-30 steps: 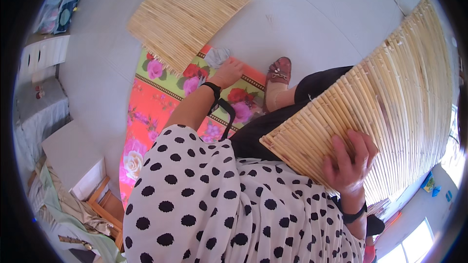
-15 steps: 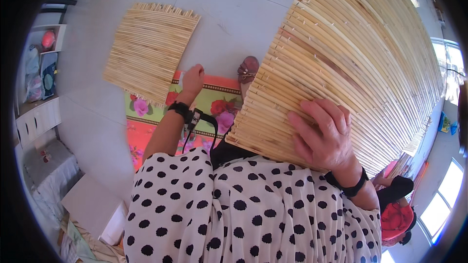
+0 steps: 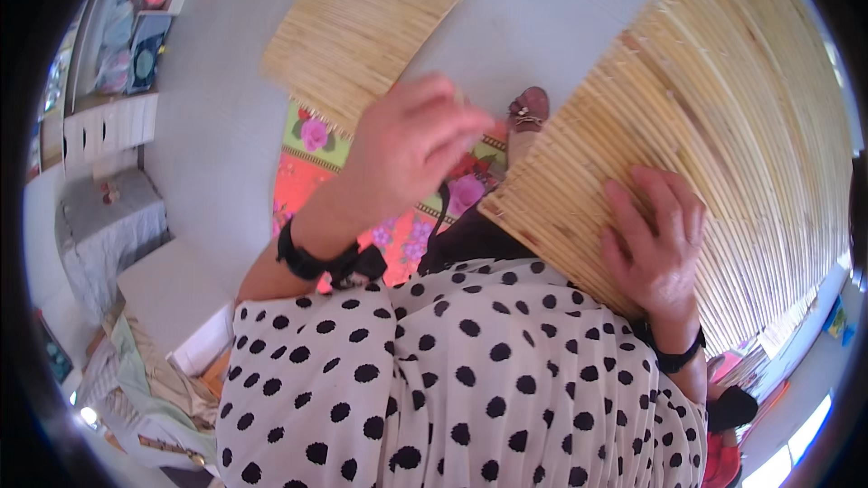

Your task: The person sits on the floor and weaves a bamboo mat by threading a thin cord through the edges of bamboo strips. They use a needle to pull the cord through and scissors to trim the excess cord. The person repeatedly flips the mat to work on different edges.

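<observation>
A large mat of thin bamboo-like sticks (image 3: pixel 723 145), tied with light thread near its edge, slants across my lap on the right. My right hand (image 3: pixel 655 239) rests on its near part, fingers spread over the sticks. My left hand (image 3: pixel 407 145) is raised in front of me, left of the mat's edge and apart from it. Its fingers are bent together and blurred by motion; whatever is between them, if anything, cannot be made out. Beyond that hand, a smaller mat of similar sticks (image 3: pixel 353 32) lies partly over a flowered cloth.
A red and green flowered cloth (image 3: pixel 307 185) covers part of the grey floor (image 3: pixel 212 108). A brown shoe (image 3: pixel 530 107) shows beside the large mat. White shelving (image 3: pixel 117 122) and a pale box (image 3: pixel 172 294) stand at left. A person in red (image 3: pixel 723 456) is at the lower right.
My left hand has come up and closer, from near the flowered cloth. My right hand stays on the large mat. The view has shifted, so things appear further right.
</observation>
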### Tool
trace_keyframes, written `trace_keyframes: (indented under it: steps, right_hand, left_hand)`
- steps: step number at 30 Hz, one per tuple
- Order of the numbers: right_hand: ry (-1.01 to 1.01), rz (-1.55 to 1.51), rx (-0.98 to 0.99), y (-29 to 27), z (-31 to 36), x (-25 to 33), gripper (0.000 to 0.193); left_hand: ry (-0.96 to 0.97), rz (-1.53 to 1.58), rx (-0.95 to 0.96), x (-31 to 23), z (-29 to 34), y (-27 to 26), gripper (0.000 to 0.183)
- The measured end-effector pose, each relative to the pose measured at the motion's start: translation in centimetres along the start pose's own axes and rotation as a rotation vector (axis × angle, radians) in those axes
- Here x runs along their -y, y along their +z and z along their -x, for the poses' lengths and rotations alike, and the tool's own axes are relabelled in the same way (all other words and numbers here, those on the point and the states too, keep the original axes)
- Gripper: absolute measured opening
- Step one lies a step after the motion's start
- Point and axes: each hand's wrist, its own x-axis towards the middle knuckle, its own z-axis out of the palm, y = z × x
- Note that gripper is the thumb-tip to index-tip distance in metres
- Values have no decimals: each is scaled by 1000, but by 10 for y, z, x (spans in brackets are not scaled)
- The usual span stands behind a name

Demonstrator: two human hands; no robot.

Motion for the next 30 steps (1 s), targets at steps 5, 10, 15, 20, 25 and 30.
trace_keyframes:
  steps: [5,10,15,20,25,30]
  right_hand:
    - [-3,-66,-8,1,-1,0,42]
    - [22,-66,-4,0,3,-2,40]
    - [16,-61,-20,0,4,-3,37]
    - [-15,-70,-33,1,5,-5,37]
    - [-17,-75,-47,1,4,-4,37]
    - [-15,-77,-48,2,4,-4,36]
  left_hand:
    - [183,-42,34,-26,-4,34,22]
    - [230,-111,67,-33,-16,44,25]
    - [241,-157,65,-41,-21,43,26]
    - [251,-203,95,-46,-23,40,26]
    - [273,-203,93,-46,-25,39,25]
    - [251,-186,90,-44,-26,38,23]
